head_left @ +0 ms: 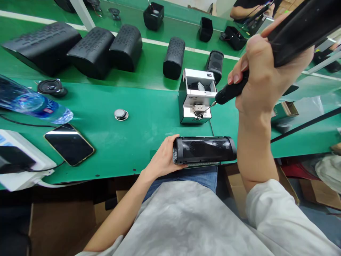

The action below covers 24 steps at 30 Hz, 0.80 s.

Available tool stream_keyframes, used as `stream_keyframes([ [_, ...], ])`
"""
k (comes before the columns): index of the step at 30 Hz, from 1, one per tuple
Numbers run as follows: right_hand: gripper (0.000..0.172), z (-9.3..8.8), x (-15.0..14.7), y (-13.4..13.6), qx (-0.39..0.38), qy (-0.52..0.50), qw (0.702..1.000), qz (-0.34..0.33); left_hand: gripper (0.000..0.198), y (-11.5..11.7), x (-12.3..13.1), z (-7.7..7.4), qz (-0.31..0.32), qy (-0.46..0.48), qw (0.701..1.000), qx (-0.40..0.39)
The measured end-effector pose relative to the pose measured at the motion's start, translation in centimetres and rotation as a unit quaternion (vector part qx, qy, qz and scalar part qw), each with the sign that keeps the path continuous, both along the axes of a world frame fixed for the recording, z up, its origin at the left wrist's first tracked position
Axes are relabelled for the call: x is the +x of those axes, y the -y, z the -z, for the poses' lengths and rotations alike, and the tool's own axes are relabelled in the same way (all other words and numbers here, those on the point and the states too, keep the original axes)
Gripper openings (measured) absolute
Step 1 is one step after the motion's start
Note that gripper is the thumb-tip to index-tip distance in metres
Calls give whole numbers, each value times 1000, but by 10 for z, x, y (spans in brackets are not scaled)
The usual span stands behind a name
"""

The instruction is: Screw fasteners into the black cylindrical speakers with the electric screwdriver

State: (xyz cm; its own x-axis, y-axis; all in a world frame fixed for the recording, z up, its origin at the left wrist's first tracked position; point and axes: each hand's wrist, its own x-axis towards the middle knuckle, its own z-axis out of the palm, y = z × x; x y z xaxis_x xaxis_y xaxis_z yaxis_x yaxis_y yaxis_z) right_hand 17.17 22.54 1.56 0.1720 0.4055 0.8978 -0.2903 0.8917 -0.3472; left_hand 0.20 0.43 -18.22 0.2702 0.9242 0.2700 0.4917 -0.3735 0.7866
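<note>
My left hand (165, 154) is closed around the left end of a black speaker (206, 149), which lies lengthwise at the front edge of the green bench. Raised at the upper right, my right hand (262, 71) grips a black electric screwdriver (234, 87), its body slanting up out of view. The screwdriver's bit points down and left to the pick-up slot of a white screw feeder (199, 96) behind the speaker. Whether a screw sits on the bit is too small to tell.
Black speaker housings (92, 51) stand along the back. To the left are a water bottle (34, 103), a phone (69, 144), a white power strip (23, 156) and a loose speaker driver (52, 87). A small round part (120, 114) lies mid-bench. Another person's arm (245, 12) shows across the bench.
</note>
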Motion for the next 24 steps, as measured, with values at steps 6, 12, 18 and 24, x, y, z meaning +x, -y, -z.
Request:
stream_keyframes([
  [6,12,-3,-2,-8,14,-13,1000,-7,123,0,-1,-1,-1,4,1000,-12],
  [12,12,7,-1,-5,-13,4,1000,-24,122,0,-1,-1,0,6,1000,-12],
  [18,13,2,3,-2,2,-3,1000,25,123,0,-1,1,-2,1,1000,-6],
  [24,12,-3,11,21,-134,47,988,69,123,0,-1,1,-2,6,1000,-9],
])
